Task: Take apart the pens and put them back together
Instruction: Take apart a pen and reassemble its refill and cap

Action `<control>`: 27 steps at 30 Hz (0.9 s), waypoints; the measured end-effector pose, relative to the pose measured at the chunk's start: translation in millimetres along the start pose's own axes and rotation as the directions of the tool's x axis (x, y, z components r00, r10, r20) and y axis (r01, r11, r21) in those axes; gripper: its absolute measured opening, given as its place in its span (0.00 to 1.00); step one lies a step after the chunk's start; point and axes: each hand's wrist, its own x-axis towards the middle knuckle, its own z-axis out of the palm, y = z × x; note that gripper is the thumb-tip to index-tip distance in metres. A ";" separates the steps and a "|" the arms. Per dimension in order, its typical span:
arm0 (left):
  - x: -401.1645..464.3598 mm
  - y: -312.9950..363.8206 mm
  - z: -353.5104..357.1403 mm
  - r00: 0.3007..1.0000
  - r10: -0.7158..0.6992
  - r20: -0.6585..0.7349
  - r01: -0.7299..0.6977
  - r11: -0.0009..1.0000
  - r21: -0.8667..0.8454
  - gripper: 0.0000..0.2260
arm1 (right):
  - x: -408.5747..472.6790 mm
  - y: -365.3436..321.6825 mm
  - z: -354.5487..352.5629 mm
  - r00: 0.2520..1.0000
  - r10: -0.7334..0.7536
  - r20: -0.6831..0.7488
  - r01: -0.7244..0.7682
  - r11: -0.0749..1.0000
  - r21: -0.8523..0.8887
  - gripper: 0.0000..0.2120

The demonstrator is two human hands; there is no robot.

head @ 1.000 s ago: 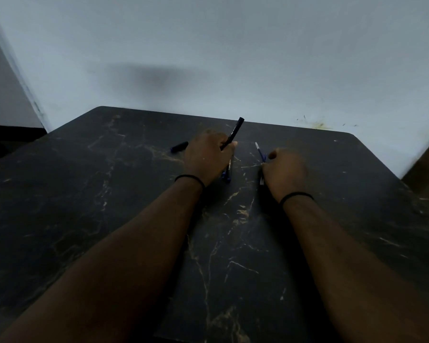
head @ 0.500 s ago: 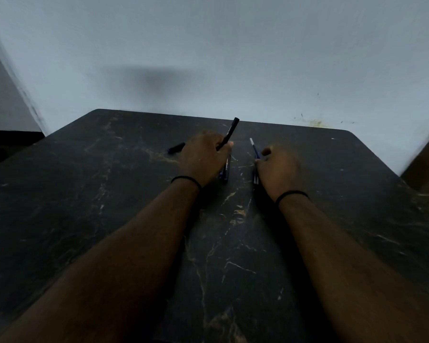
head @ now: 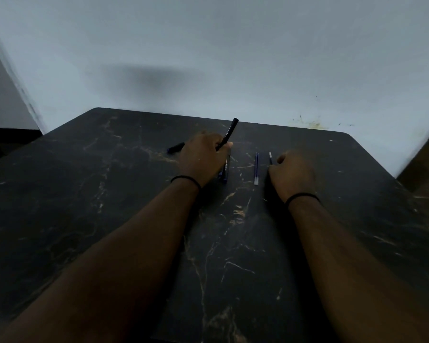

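1. The left hand [head: 203,158] is closing its grip around a black barrel [head: 227,133], which is tilting up and away from the fist toward the wall [head: 233,58].
2. Just under that hand a second pen [head: 225,169], dark blue, is lying on the counter [head: 109,194], its near end showing past the knuckles.
3. The right hand [head: 292,173] is resting curled on the counter; a thin refill [head: 270,157] is poking out beside its fingers, and it seems to be pinched there, though the dim view is leaving that unsure.
4. Between the two hands a blue refill [head: 256,168] is lying loose, pointing away from the person, apart from both hands.
5. Left of the left hand a dark cap [head: 175,147] is lying on the counter, near the knuckles but not touching.
6. A black band is sitting on each wrist.
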 end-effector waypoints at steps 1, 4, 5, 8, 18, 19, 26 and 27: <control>0.2 -0.3 0.4 1.000 0.000 0.003 0.000 1.000 -0.002 0.17 | -0.1 -0.1 -0.2 1.000 -0.001 -0.002 0.001 1.000 -0.001 0.08; 0.0 -0.5 0.9 1.000 -0.011 0.009 0.011 1.000 -0.010 0.14 | -0.1 0.0 -0.7 1.000 -0.002 0.003 0.001 1.000 0.007 0.08; 0.0 -0.6 1.0 1.000 -0.012 0.005 0.012 1.000 -0.011 0.14 | 0.1 0.2 -0.5 1.000 -0.003 0.006 0.003 1.000 0.009 0.08; 0.0 -0.6 0.7 1.000 -0.002 -0.004 0.002 1.000 -0.004 0.15 | -1.0 -0.8 -1.3 1.000 -0.009 -0.007 0.009 0.999 0.031 0.10; 0.8 -0.2 0.9 0.999 0.034 -0.039 -0.033 0.999 0.007 0.21 | -8.2 -14.1 -6.0 0.990 -0.119 -0.079 0.117 0.993 -0.025 0.13; 1.2 -0.8 1.3 0.999 0.032 -0.040 -0.032 0.999 0.007 0.21 | -9.0 -14.6 -5.7 0.989 -0.131 -0.070 0.129 0.991 -0.033 0.13; 2.6 -2.4 4.0 0.999 0.034 -0.007 -0.034 0.999 0.007 0.19 | -13.0 -21.7 -4.3 0.986 -0.156 -0.052 0.150 0.984 -0.100 0.18; 2.3 -2.3 3.8 0.999 0.036 -0.006 -0.036 0.999 0.004 0.19 | -14.4 -22.8 -3.3 0.988 -0.152 -0.030 0.148 0.982 -0.119 0.19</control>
